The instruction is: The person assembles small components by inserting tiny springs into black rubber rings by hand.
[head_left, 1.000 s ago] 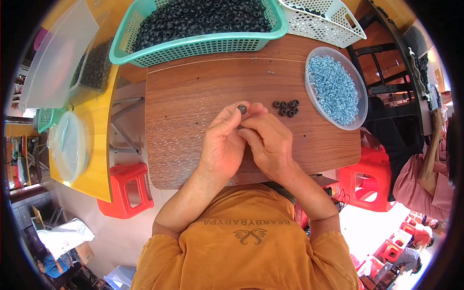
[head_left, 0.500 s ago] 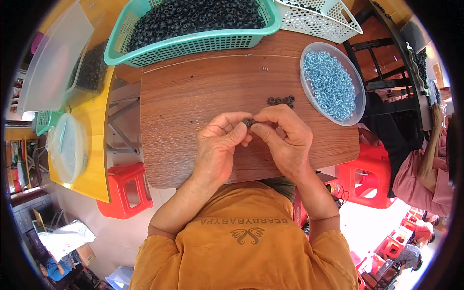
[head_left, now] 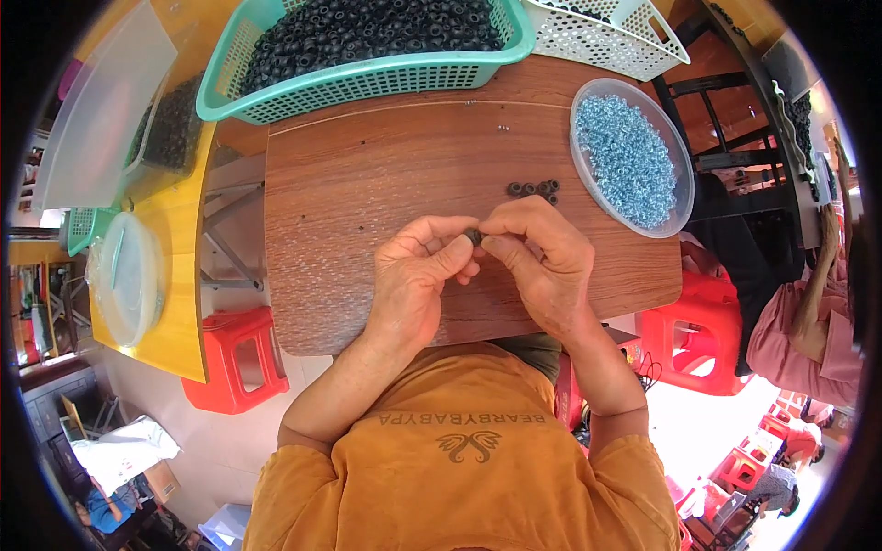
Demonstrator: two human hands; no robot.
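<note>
Both my hands meet over the near middle of the brown wooden table. A small dark ring-shaped piece sits between my fingertips. My left hand pinches it from the left side, thumb against forefinger. From the right, the thumb and forefinger of my right hand close on the same piece. Just beyond my right hand lies a little cluster of similar black ring-shaped pieces. At the far right of the table stands a clear round tub full of small blue translucent ring-like parts.
A green basket heaped with black pieces stands at the table's far edge, beside a white perforated basket. Left is a yellow table with a round clear lid. Red stools flank me; a person in pink sits at right.
The dark piece has turned slightly between my fingertips, and my hands stay in nearly the same place. The person's arm at the right edge has shifted a little.
</note>
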